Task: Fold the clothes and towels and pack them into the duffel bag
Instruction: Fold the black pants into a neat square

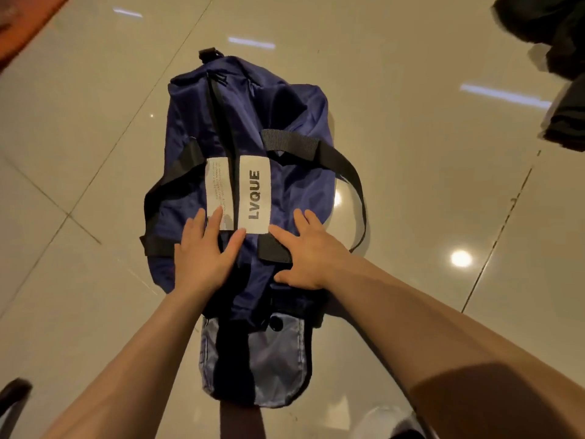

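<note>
A navy blue duffel bag (pixel 285 122) with black straps lies lengthwise on the tiled floor, its zip closed along the top. Two white labels, one reading LVQUE (pixel 254 194), sit beside the zip. My left hand (pixel 204 251) rests flat on the bag left of the zip, fingers straight. My right hand (pixel 305 251) presses flat on the right side, over a black strap. A light blue end flap (pixel 275 359) hangs open at the near end. Dark clothes (pixel 560 52) lie in a pile at the top right.
Glossy beige floor tiles (pixel 427 185) surround the bag. An orange-red edge (pixel 28 23) shows at the top left. A black handle loop (pixel 351 172) arches off the bag's right side. A dark object (pixel 14 391) sits at the bottom left corner.
</note>
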A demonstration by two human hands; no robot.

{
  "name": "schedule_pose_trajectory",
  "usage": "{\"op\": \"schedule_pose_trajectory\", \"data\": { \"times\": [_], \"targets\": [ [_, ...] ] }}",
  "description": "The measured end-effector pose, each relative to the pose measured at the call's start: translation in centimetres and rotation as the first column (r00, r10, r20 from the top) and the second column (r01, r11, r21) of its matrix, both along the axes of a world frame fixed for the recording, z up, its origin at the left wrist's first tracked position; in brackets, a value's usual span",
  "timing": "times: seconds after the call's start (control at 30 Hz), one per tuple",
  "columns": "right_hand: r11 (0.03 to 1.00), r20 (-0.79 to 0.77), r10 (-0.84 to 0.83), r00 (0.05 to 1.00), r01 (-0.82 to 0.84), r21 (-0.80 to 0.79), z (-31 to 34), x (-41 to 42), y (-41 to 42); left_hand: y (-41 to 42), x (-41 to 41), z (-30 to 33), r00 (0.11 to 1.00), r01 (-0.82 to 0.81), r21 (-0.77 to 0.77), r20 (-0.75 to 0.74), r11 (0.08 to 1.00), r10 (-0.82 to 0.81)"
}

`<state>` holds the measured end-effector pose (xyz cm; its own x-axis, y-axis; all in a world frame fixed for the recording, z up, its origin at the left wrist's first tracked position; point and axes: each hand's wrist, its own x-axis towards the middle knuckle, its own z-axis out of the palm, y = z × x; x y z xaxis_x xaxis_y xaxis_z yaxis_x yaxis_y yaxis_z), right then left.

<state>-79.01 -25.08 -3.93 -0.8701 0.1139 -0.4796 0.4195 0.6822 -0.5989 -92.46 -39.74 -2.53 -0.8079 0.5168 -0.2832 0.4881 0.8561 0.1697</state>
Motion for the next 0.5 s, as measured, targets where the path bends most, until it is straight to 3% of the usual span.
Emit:
{"op": "schedule_pose_trajectory", "data": {
  "times": [0.13, 0.2, 0.3, 0.43, 0.5],
  "targets": [
    [0.989, -0.097, -0.117, 0.988, 0.107, -0.106, 1.3, 2.4, 2.8, 4.1, 3.9, 1.1, 0.955, 0.287, 0.190, -0.138, 0.939, -0.264],
    [0.980, -0.189, -0.199, 0.962, 0.201, -0.007, 2.0, 4.8, 5.2, 7.2, 6.6, 1.4, 0.891, 0.453, 0.243, -0.153, 0.857, -0.428],
    [0.919, -0.215, -0.348, 0.913, 0.377, 0.114, 2.7, 9.5, 9.3, 12.1, 11.1, 2.0, 0.855, 0.510, 0.316, -0.084, 0.800, -0.512],
    [0.778, -0.192, -0.558, 0.808, 0.589, 0.219, 3.1, 17.1, 14.6, 17.3, 16.5, 1.2, 0.791, 0.574, 0.284, 0.052, 0.768, -0.610],
    [0.684, -0.149, -0.664, 0.733, 0.675, 0.275, 3.1, 20.8, 17.1, 19.6, 19.0, 0.4, 0.745, 0.651, 0.142, 0.066, 0.745, -0.664]
  ]
}}
